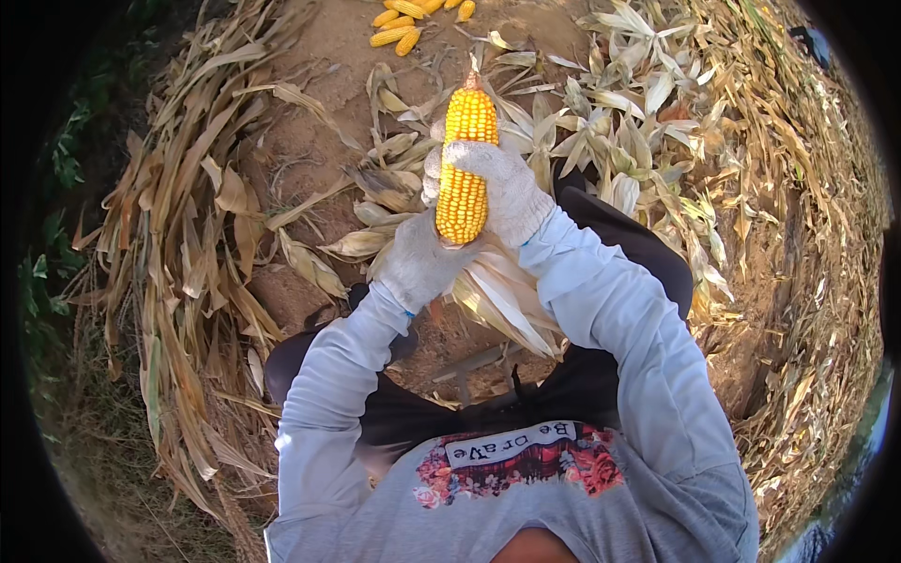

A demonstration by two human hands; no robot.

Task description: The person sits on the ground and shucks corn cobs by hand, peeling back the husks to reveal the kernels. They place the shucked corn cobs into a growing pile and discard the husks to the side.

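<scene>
A yellow corn cob (462,204) points away from me, its kernels bare and its tip uppermost in the view. My right hand (503,186), in a pale knit glove, wraps around the middle of the cob with the thumb across it. At the cob's base lies my left hand (428,257), gloved the same way; the cob covers part of its fingers, so its grip is partly hidden. Peeled-back pale husk leaves (503,292) hang below the base, beneath my right wrist.
Several husked cobs (398,32) lie on bare soil at the top. Unhusked ears (362,243) and loose husks (619,134) lie beyond my hands. Dry stalks and leaves (169,281) are heaped at left, with more (809,281) spread along the right.
</scene>
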